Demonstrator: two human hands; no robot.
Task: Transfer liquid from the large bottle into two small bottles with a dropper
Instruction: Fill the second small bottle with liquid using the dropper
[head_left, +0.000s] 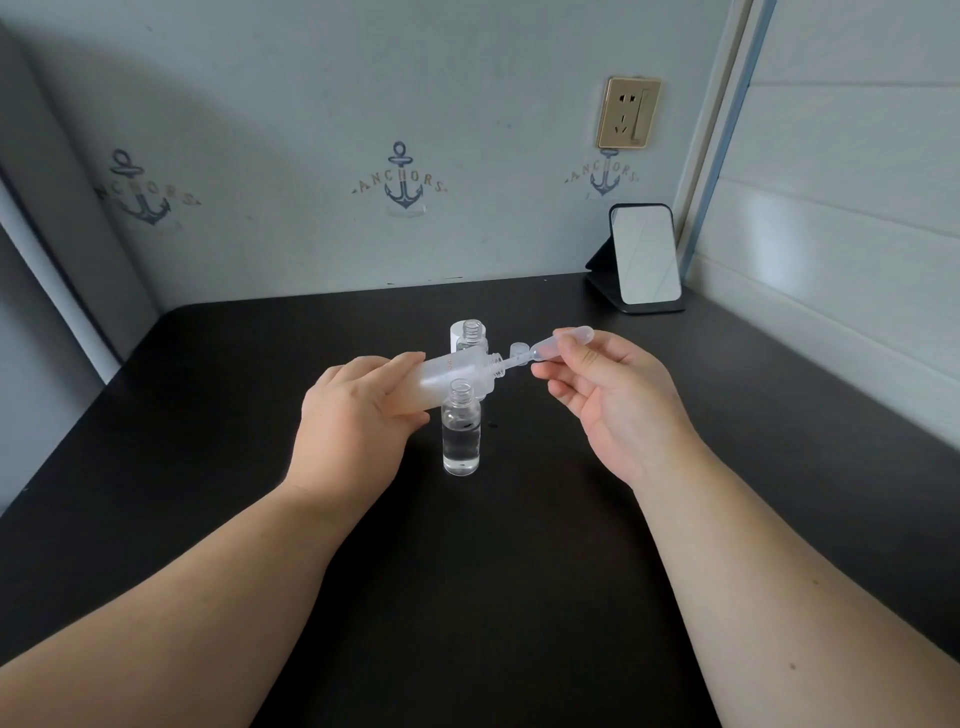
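Observation:
My left hand (358, 410) grips the large frosted bottle (457, 371), tipped almost on its side above the table with its open neck pointing right. My right hand (618, 395) pinches the bulb of a clear plastic dropper (550, 347), whose thin tip reaches into the large bottle's neck. A small clear bottle (461, 428), uncapped and upright, stands in front and holds clear liquid up to about its shoulder. A second small uncapped bottle (472, 335) stands behind the large one, mostly hidden; its fill level cannot be seen.
A white cap (457, 332) sits beside the rear small bottle, and a small clear cap (518, 347) lies near the dropper tip. The dark table (467, 571) meets walls at the back and right. A standing mirror (644, 257) occupies the back right corner.

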